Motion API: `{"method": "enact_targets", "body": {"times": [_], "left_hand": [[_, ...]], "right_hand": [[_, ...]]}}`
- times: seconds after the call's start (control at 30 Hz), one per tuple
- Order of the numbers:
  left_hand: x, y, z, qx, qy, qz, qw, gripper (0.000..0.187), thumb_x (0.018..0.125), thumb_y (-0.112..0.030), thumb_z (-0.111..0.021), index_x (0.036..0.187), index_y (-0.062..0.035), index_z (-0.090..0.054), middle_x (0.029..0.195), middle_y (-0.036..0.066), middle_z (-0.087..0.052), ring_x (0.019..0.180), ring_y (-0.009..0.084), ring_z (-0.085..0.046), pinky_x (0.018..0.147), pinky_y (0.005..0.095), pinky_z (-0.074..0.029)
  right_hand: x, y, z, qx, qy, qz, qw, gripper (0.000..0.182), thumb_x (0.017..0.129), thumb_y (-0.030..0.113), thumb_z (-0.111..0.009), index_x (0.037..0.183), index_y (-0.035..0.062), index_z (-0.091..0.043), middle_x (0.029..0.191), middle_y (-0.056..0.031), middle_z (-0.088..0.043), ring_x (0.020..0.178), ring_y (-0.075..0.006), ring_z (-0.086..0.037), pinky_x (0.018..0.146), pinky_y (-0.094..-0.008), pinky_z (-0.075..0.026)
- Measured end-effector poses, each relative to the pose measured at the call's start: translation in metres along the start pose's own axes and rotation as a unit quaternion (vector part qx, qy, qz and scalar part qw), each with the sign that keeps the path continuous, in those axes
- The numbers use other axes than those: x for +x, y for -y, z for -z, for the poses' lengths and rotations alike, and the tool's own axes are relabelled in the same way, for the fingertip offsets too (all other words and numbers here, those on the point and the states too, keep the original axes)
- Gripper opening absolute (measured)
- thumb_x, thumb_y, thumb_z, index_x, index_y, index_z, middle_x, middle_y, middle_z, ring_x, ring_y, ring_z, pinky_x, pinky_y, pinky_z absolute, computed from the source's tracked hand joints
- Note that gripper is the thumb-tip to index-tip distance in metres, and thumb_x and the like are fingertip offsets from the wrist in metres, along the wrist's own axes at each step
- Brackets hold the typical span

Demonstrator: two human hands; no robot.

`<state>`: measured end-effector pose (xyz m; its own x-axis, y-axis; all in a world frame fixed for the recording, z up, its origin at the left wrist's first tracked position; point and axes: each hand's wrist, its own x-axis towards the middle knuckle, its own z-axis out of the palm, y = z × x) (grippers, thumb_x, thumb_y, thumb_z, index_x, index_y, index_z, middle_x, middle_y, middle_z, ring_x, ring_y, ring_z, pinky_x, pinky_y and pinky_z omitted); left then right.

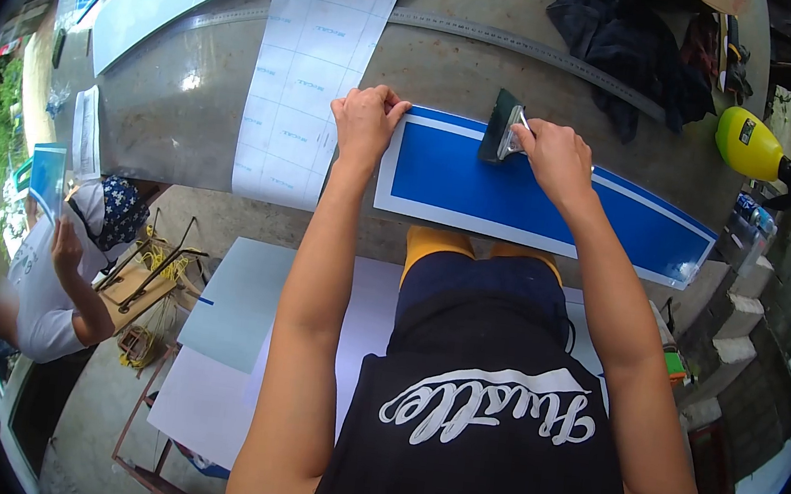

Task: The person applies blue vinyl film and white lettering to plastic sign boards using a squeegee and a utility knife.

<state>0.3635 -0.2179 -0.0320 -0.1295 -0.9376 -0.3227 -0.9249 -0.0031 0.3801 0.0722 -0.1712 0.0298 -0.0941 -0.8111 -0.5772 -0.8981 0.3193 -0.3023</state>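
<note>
A long blue panel with a white border [612,207] lies across the near side of the table. My left hand [367,126] is at its upper left corner, thumb and fingers closed on the edge. What exactly is pinched there is partly hidden by the fingers. In my right hand [559,158] is a squeegee [501,128] with a dark green blade and a metal grip, its blade against the blue surface. Just left of the panel, a strip of printed white backing paper [303,73] hangs over the table's front edge.
A long metal ruler [495,34] and dark cloth [620,39] lie behind the panel on the table [158,121]. A yellow spray bottle [750,144] is at the far right. At left, another person [51,269] holds a small blue-and-white sheet [46,177].
</note>
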Motion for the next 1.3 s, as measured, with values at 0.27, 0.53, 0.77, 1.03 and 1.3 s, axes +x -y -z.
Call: {"method": "enact_targets", "body": {"times": [0.27,0.53,0.77,1.03,1.3], "left_hand": [[-0.001,0.007,-0.002,-0.016,-0.014,-0.001,1.0,0.025,0.092,-0.036,-0.082,0.092,-0.0112,-0.08,0.082,0.003,-0.077,0.089,0.0219,-0.067,0.092,0.0425,-0.039],[0.0,0.011,-0.007,-0.017,-0.025,-0.006,1.0,0.026,0.092,-0.037,-0.082,0.093,-0.0116,-0.081,0.082,0.003,-0.078,0.09,0.0219,-0.068,0.092,0.0428,-0.039],[-0.002,0.012,-0.008,-0.051,-0.027,0.003,0.998,0.025,0.093,-0.035,-0.081,0.091,-0.0099,-0.08,0.082,0.004,-0.076,0.089,0.0233,-0.066,0.092,0.043,-0.039],[-0.003,0.015,-0.007,-0.115,-0.037,0.001,0.993,0.024,0.094,-0.033,-0.081,0.09,-0.0088,-0.079,0.082,0.004,-0.075,0.089,0.0243,-0.066,0.092,0.0433,-0.04],[-0.001,0.015,-0.008,-0.087,-0.022,0.003,0.996,0.023,0.092,-0.031,-0.082,0.09,-0.0081,-0.078,0.084,0.005,-0.075,0.092,0.0248,-0.065,0.092,0.0427,-0.04]], "right_hand": [[-0.022,-0.024,0.013,-0.009,-0.012,-0.02,1.0,0.046,0.105,0.049,-0.059,0.093,0.0083,-0.078,0.083,-0.0203,-0.075,0.086,-0.0433,-0.074,0.079,-0.0527,-0.057],[-0.01,-0.013,0.001,-0.019,-0.003,-0.01,1.0,0.046,0.105,0.048,-0.06,0.091,0.0077,-0.077,0.084,-0.0215,-0.075,0.087,-0.0442,-0.074,0.079,-0.0533,-0.057],[-0.002,0.009,-0.003,-0.013,0.009,-0.006,1.0,0.046,0.105,0.048,-0.06,0.091,0.0073,-0.077,0.085,-0.0224,-0.075,0.087,-0.0444,-0.074,0.079,-0.0538,-0.057],[0.004,0.021,-0.006,-0.021,0.01,-0.002,1.0,0.046,0.104,0.048,-0.061,0.09,0.0076,-0.077,0.085,-0.022,-0.075,0.088,-0.0441,-0.074,0.08,-0.0534,-0.057],[0.01,0.034,-0.011,-0.015,0.008,0.011,1.0,0.046,0.104,0.048,-0.062,0.088,0.0075,-0.076,0.085,-0.0215,-0.075,0.086,-0.0441,-0.074,0.079,-0.0535,-0.057]]}}
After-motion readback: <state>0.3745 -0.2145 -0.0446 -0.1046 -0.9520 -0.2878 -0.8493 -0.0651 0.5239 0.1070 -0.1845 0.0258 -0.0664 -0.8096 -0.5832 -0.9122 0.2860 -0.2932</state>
